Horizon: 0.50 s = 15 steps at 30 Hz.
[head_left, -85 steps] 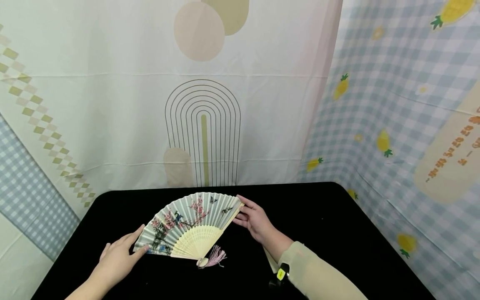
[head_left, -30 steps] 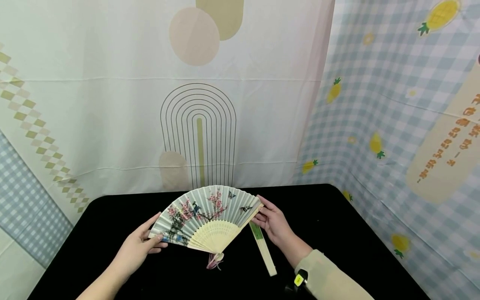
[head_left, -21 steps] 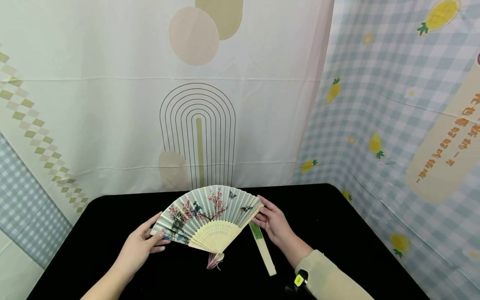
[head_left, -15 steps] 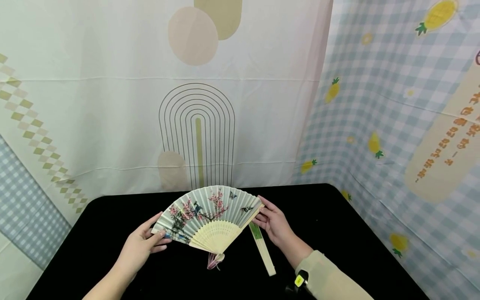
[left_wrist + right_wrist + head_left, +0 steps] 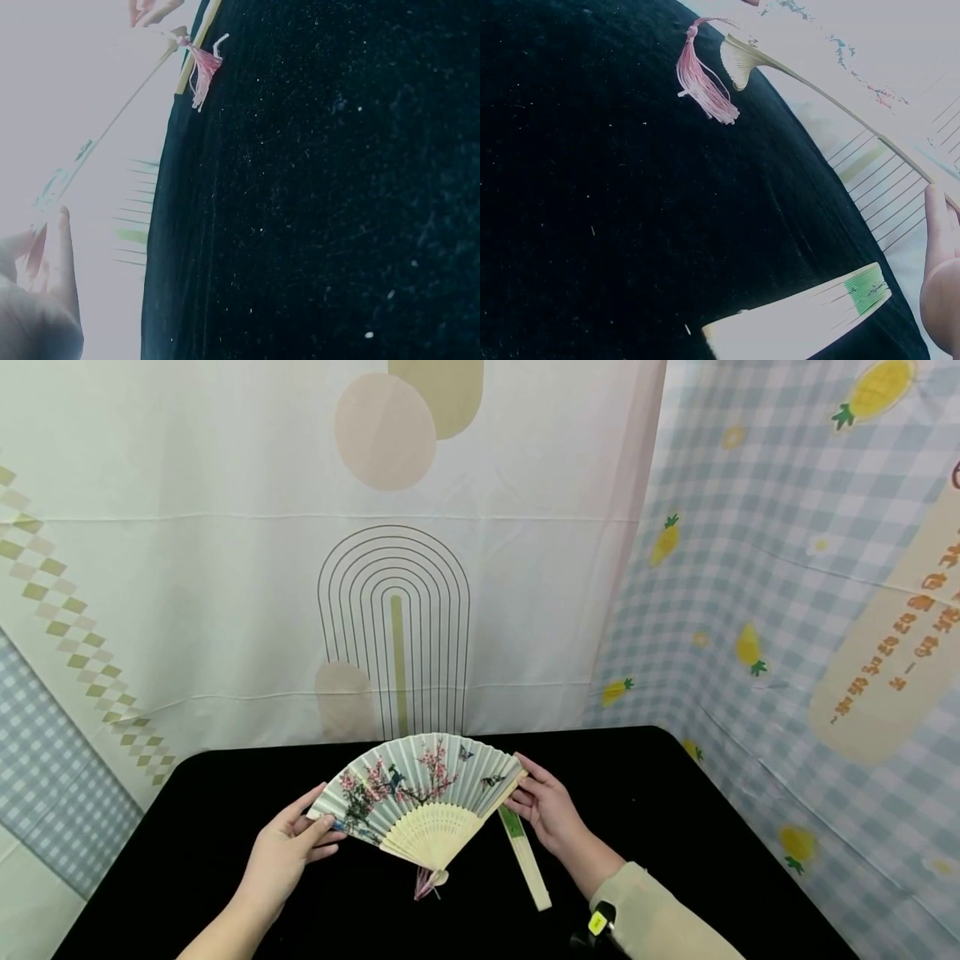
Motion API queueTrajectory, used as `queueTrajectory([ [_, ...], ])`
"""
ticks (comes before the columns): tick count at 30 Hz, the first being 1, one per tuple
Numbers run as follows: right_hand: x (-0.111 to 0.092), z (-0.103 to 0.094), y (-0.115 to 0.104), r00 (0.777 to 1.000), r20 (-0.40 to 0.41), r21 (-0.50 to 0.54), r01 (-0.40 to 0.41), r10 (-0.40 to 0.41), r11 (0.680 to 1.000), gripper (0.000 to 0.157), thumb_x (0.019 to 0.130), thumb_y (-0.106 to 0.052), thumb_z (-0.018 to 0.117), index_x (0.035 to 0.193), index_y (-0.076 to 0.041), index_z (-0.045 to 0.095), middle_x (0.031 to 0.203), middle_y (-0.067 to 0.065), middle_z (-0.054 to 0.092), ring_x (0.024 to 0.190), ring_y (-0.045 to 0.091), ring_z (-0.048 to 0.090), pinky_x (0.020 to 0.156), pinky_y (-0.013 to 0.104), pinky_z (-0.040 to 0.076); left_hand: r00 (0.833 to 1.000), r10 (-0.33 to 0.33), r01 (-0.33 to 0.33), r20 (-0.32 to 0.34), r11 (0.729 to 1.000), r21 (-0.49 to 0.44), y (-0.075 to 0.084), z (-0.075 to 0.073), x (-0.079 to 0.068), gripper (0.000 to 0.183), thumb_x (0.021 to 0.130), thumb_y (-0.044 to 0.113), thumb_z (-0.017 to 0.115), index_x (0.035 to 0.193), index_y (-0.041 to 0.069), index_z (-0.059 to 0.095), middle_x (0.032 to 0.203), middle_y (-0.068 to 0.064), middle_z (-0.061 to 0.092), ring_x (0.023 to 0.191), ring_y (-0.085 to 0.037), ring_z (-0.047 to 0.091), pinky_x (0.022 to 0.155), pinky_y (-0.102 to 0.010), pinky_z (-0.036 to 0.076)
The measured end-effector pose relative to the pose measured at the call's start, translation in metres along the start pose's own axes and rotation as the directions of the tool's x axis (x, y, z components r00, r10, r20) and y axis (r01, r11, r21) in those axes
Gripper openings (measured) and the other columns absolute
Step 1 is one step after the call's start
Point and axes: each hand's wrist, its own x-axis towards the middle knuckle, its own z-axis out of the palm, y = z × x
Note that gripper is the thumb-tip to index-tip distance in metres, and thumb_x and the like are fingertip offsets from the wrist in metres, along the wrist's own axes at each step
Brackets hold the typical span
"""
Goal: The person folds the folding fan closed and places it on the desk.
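A folding fan (image 5: 435, 793), spread wide, is held up over the black table between both hands. Pink blossoms, a blue bird and butterflies decorate its pale pleated leaf, above light ribs. My left hand (image 5: 281, 847) pinches its left end, thumb in front and fingers behind. At the opposite end, my right hand (image 5: 551, 806) pinches the outer rib by the upper corner. A pink tassel (image 5: 703, 79) hangs from the fan's pivot in the right wrist view. Below the right hand lies a second, folded fan (image 5: 527, 860), pale with a green band; its far end is hidden.
The black cloth-covered table (image 5: 630, 793) has a rounded far edge. Behind it hangs a white patterned curtain (image 5: 540, 610), and on the right a blue checked curtain (image 5: 795, 568) with pineapples.
Since the earliest frame, both hands have carried the spread fan up and to the right, and the folded fan has come into fuller view. Lately the left hand has shifted slightly right.
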Motion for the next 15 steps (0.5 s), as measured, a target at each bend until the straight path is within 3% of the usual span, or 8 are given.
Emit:
queueTrajectory([
  [15, -0.0019, 0.0026, -0.0019, 1.0, -0.001, -0.035, 0.007, -0.007, 0.999, 0.047, 0.103, -0.003, 0.047, 0.15, -0.011, 0.045, 0.139, 0.02, 0.055, 0.102, 0.023, 0.07, 0.081, 0.033, 0.06, 0.998, 0.032, -0.034, -0.058, 0.999, -0.035, -0.0012, 0.0077, -0.0007, 0.056, 0.101, 0.012, 0.059, 0.153, 0.016, 0.039, 0.1, -0.01, 0.067, 0.085, -0.015, 0.072, 0.076, -0.029, 0.06],
])
